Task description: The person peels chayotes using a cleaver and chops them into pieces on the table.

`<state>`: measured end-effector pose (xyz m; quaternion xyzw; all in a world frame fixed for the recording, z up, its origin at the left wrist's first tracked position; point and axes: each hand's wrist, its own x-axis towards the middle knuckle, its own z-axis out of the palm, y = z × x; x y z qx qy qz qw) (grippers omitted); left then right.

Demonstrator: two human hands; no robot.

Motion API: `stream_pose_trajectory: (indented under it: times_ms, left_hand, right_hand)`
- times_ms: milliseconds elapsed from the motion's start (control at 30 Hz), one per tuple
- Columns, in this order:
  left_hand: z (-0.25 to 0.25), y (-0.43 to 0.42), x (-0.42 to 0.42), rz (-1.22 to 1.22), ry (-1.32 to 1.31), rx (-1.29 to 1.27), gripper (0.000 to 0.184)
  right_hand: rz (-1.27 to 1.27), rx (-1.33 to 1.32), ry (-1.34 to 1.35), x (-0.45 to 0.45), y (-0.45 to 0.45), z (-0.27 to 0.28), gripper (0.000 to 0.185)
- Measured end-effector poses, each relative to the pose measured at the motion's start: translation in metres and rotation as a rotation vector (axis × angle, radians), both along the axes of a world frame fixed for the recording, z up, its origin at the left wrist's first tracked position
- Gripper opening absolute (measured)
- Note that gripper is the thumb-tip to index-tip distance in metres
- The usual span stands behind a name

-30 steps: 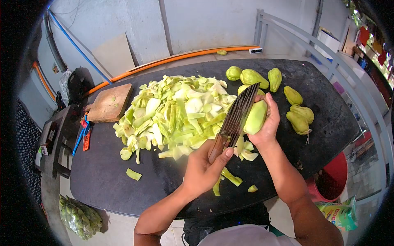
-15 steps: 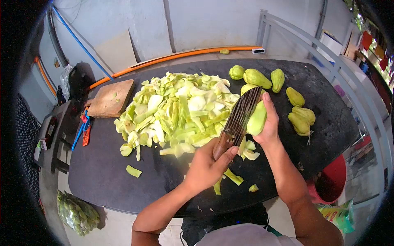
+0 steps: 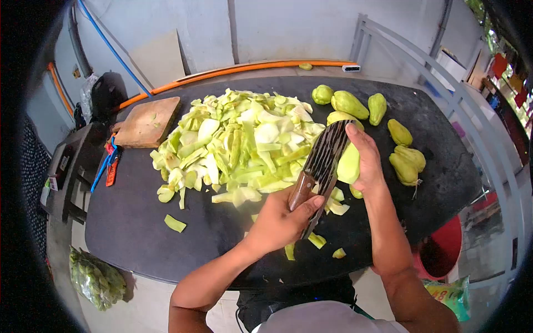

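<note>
Your left hand (image 3: 278,222) grips the knife (image 3: 326,157) by its handle; your right hand (image 3: 367,164) clasps one chayote (image 3: 348,165) (it is pale green); peelings (image 3: 233,139) lie heaped nearby.

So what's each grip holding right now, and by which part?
The left grip has the knife by its brown handle; the right grip has a pale green chayote by the side facing away from the knife.

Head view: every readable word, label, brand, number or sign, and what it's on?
None reads with certainty.
Bag, lower right: lettering, blurred and askew; no word can be made out.
Dark box, far left: any marks too small to read.
Knife: no lettering can be made out.
</note>
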<state>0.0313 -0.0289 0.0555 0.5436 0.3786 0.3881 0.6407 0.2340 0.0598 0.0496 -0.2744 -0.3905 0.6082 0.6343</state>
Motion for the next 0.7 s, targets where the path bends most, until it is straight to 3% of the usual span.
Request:
stream_pose_trajectory:
  times_ms: [167,300,433,533,700]
  left_hand:
    - [-0.006,-0.001,0.005,0.03,-0.009,-0.028,0.027]
    - [-0.005,-0.001,0.005,0.023,0.006,0.016,0.024]
    - [-0.027,0.0,0.018,0.139,0.002,0.212,0.022]
    - [-0.026,-0.001,0.018,0.138,0.081,0.154,0.022]
    - [-0.023,-0.003,0.025,0.183,0.089,0.179,0.024]
  right_hand:
    - [-0.059,-0.107,0.109,-0.012,0.001,-0.005,0.028]
    - [0.061,-0.077,0.054,-0.004,-0.002,0.001,0.034]
    - [-0.092,-0.105,0.154,-0.019,-0.002,-0.004,0.033]
    - [-0.123,-0.098,0.103,-0.018,0.001,-0.008,0.035]
    - [-0.106,-0.218,0.327,-0.023,0.001,-0.007,0.037]
